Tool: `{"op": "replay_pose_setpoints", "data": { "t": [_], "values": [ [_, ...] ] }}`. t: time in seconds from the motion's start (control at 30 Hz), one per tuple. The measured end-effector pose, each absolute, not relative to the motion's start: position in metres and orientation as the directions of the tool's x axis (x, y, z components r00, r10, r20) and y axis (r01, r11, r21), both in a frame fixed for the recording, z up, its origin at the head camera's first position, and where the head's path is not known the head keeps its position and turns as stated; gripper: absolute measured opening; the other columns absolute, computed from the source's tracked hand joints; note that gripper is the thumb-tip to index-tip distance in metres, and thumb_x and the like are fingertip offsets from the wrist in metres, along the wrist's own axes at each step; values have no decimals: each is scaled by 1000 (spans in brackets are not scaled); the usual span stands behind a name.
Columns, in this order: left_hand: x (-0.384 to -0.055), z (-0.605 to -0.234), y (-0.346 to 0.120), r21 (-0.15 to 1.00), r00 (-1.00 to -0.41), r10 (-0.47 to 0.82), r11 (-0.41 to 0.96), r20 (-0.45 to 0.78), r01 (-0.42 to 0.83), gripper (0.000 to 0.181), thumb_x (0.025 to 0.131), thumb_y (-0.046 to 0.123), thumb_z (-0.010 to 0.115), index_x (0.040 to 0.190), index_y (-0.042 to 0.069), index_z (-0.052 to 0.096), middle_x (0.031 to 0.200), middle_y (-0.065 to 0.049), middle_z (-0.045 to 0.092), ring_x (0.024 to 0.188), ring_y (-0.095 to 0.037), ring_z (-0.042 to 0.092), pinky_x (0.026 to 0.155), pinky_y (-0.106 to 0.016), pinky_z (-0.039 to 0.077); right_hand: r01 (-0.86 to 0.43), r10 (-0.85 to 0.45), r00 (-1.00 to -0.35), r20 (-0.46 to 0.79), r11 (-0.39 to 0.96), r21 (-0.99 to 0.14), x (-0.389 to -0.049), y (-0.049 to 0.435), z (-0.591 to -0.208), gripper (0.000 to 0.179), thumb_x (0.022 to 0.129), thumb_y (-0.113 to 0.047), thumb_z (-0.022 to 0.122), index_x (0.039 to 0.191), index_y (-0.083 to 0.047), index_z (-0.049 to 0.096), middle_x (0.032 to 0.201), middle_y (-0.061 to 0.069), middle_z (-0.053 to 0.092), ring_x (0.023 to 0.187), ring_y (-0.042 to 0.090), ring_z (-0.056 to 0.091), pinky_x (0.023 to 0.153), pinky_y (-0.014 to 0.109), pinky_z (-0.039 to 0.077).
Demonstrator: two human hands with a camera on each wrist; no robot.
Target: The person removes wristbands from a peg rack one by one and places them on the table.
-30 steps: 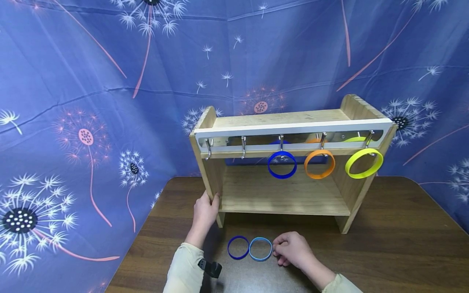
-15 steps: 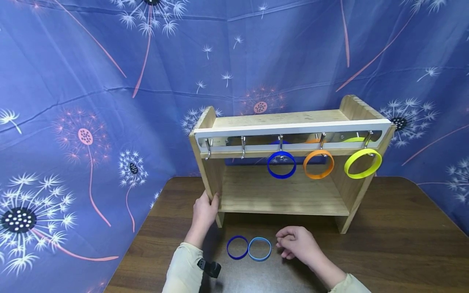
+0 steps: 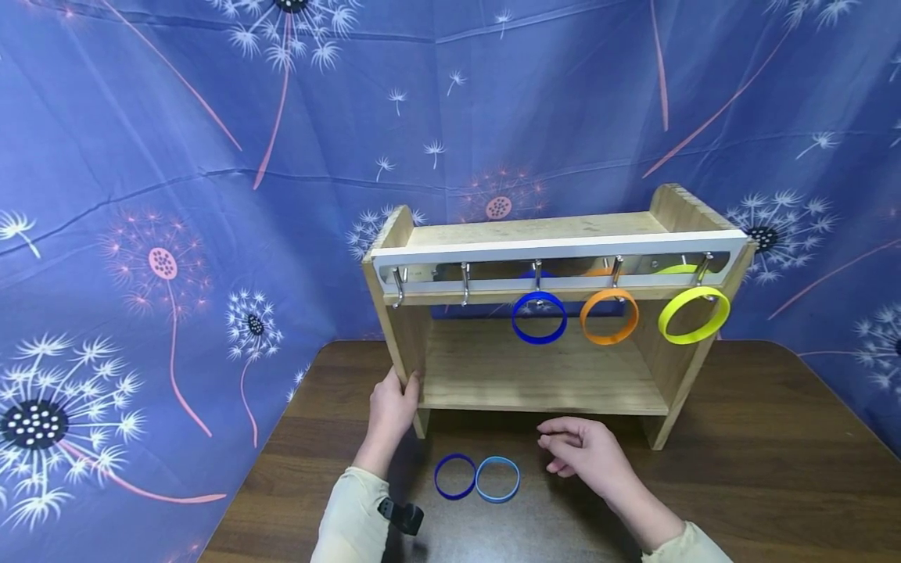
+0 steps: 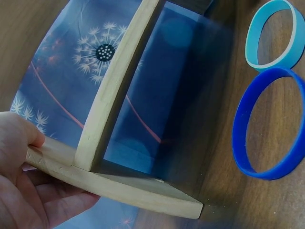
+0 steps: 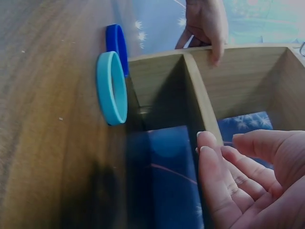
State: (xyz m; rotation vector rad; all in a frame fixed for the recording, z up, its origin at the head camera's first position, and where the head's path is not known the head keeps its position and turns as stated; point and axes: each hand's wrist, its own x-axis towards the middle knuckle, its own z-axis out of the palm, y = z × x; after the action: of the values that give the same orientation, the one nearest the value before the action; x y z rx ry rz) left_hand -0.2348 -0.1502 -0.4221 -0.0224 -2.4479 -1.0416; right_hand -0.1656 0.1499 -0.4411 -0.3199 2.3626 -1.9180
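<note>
My left hand grips the left side panel of a wooden shelf rack, thumb on the inner face and fingers outside in the left wrist view. My right hand hovers over the table in front of the rack, its fingers loosely bent with nothing between them. To its left, a dark blue wristband and a light blue wristband lie side by side on the table. From the rack's hooks hang a blue wristband, an orange wristband and a yellow wristband.
A metal hook rail runs along the rack's upper front; its two leftmost hooks carry nothing. The rack stands on a brown wooden table. Behind it hangs a blue dandelion-print cloth.
My right hand has drawn away from the light blue wristband, moving right and slightly toward the rack, its fingers loosening. The left hand keeps its grip on the side panel.
</note>
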Motion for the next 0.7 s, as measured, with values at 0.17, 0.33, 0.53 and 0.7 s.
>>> {"op": "replay_pose_setpoints", "data": {
  "t": [0.17, 0.33, 0.53, 0.7],
  "values": [
    [-234, -421, -150, 677, -886, -167, 709, 432, 197, 16, 94, 21, 61, 89, 6, 61, 71, -12, 65, 70, -35, 64, 66, -51, 51, -138, -184, -978, 99, 212, -968, -165, 151, -432, 27, 91, -9, 66, 113, 7, 65, 95, 17, 72, 63, 26, 68, 58, 35, 56],
    [-234, -421, -150, 675, -884, -167, 710, 437, 199, 16, 94, 21, 61, 89, 6, 62, 73, -14, 66, 71, -36, 64, 66, -52, 50, -163, -154, -979, 133, 205, -965, -164, 153, -423, 30, 92, -11, 67, 115, 9, 64, 99, 19, 71, 66, 28, 69, 60, 37, 57],
    [-234, -421, -150, 670, -881, -166, 714, 444, 203, 15, 94, 21, 61, 89, 7, 61, 71, -12, 66, 70, -36, 64, 65, -52, 50, -212, -102, -975, 196, 175, -962, -162, 153, -411, 29, 92, -8, 66, 114, 10, 64, 97, 17, 72, 65, 20, 69, 59, 35, 56],
    [-234, -421, -150, 673, -883, -165, 712, 439, 201, 16, 94, 22, 61, 89, 7, 61, 71, -12, 65, 69, -35, 63, 65, -51, 50, -300, -100, -953, 287, 164, -940, -161, 157, -400, 31, 93, -9, 65, 117, 10, 62, 100, 23, 70, 67, 20, 70, 60, 34, 56]
  ]
}}
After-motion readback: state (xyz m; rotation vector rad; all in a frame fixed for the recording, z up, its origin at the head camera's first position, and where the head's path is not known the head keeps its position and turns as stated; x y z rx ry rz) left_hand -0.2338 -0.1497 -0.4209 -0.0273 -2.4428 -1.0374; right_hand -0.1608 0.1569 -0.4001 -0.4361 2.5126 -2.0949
